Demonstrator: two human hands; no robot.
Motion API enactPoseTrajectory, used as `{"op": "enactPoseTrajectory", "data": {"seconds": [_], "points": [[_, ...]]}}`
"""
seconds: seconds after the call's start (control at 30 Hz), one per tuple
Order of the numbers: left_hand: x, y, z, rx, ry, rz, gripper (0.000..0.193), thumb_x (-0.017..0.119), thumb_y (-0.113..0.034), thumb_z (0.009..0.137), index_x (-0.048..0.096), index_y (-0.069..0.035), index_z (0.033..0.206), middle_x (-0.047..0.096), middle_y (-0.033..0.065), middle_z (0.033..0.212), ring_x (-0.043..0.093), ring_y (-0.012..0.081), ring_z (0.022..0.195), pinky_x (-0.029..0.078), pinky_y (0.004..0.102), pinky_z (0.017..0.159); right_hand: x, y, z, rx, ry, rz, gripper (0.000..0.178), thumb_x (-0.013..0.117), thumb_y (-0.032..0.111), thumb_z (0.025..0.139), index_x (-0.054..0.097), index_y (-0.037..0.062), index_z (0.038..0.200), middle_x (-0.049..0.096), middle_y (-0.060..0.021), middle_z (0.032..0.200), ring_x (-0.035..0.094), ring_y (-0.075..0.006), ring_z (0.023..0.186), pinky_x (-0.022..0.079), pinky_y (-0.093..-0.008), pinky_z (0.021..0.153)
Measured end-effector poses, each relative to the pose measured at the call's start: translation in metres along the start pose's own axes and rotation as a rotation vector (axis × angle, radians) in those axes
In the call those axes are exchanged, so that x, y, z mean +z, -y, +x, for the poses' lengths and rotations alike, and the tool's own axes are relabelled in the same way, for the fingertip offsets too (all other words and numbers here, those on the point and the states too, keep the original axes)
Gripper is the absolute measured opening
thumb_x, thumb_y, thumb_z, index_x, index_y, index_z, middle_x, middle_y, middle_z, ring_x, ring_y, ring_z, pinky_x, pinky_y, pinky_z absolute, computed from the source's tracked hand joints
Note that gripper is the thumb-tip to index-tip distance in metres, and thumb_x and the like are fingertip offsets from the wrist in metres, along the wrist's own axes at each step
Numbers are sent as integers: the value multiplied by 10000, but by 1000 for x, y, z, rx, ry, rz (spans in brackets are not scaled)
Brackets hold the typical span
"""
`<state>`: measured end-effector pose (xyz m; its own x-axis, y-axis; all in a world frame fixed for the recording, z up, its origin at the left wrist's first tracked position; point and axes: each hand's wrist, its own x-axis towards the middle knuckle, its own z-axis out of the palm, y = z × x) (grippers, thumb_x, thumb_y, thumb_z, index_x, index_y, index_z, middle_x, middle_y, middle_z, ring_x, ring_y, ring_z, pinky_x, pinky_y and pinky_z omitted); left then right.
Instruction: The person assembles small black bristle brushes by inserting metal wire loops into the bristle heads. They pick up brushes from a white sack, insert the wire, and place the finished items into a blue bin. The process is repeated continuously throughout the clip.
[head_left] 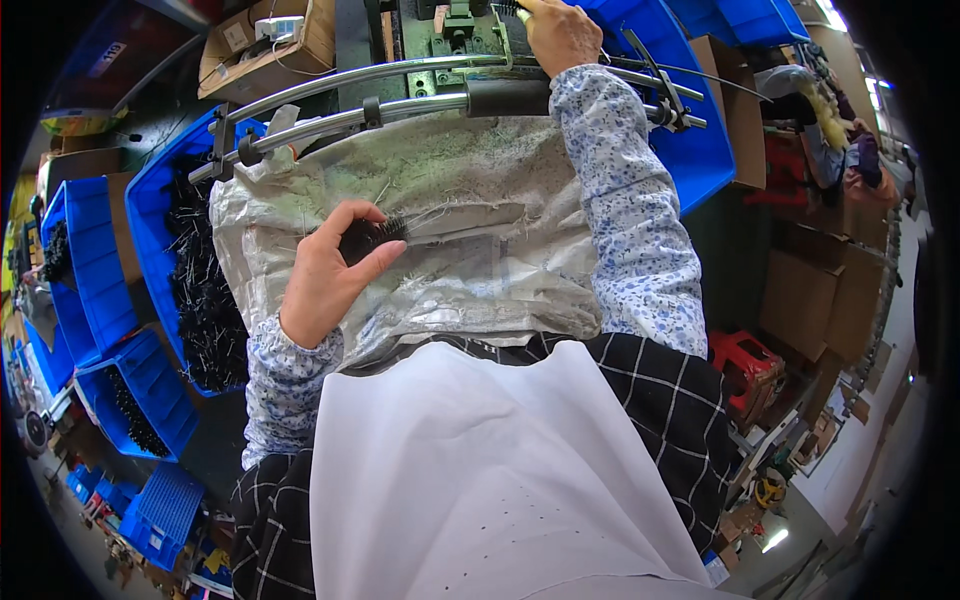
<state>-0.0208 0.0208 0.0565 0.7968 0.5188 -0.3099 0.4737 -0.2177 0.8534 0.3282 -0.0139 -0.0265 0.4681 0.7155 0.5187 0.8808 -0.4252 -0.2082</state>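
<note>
We see a broad white cloth [490, 470] spreading over the person's front and filling the lower middle of the view, with dark checked fabric [670, 400] showing on both sides of it. Beyond it lies a wrinkled, greyish sheet [480, 290], marked with smudges and strewn with fine, pale strands. To its left we find a long blue bin [150, 230] holding a heap of black pieces [205, 280] mixed with thin, pale spikes; to the upper right stands another blue bin [705, 140], partly behind the right forearm. At the top, between these bins, we look onto a greenish metal machine [460, 35], and in front of it two metal rails [420, 105] run across, just past the sheet's far edge. Both forearms wear pale sleeves with a blue floral print [640, 210]. A cardboard box [310, 50] sits left of the machine, and a red stool [745, 365] stands at the right. The left hand [325, 265] is over the left part of the sheet, its thumb and fingers curved narrowly around a dark bristly cluster [370, 238]. The right hand [563, 37] reaches past the rails beside the machine, its fingers bent next to a small yellow item [527, 5] at the upper edge; we cannot tell whether they grip it.
</note>
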Motion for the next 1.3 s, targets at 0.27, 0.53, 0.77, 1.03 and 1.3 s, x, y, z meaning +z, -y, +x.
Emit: {"op": "enactPoseTrajectory", "data": {"seconds": [0.27, 0.53, 0.77, 1.03, 1.3], "points": [[1, -1, 0, -7, 12, -13, 304, 720, -133, 796, 558, -38, 1035, 582, 12, 871, 531, 75, 768, 441, 211, 690, 3, 1, 1, 28, 27, 54, 150, 627, 202, 800, 696, 129, 911, 639, -107, 783, 620, -296, 773, 471, -406, 727], [2, -3, 1, 7, 53, -6, 311, 718, -134, 799, 550, -34, 1041, 579, 21, 890, 534, 83, 788, 447, 218, 712, 5, -9, 3, 59, 141, -85, 368, 615, 303, 824, 598, 140, 1153, 550, -118, 1095, 518, -306, 1050, 418, -434, 858], [-1, 6, 3, 88, 43, -6, 346, 700, -151, 821, 511, -48, 1093, 567, 33, 939, 529, 92, 819, 446, 225, 723, 31, -27, -13, 100, -40, 5, 331, 597, 200, 763, 623, 56, 1060, 636, -147, 1016, 573, -322, 1013, 451, -444, 857], [-3, -8, 0, 26, 60, -24, 338, 710, -161, 811, 528, -36, 1067, 572, 50, 922, 529, 120, 780, 447, 245, 709, 46, 37, -3, 64, -54, 68, 171, 535, 135, 761, 651, 51, 855, 643, -132, 830, 608, -305, 849, 464, -425, 825], [-3, -1, -1, 122, -49, -95, 322, 708, -138, 817, 529, -39, 1066, 554, 15, 890, 504, 68, 772, 427, 200, 670, 44, 26, -6, 102, -27, -30, 218, 536, 165, 775, 658, 80, 936, 652, -111, 923, 579, -304, 987, 432, -470, 845]]}}
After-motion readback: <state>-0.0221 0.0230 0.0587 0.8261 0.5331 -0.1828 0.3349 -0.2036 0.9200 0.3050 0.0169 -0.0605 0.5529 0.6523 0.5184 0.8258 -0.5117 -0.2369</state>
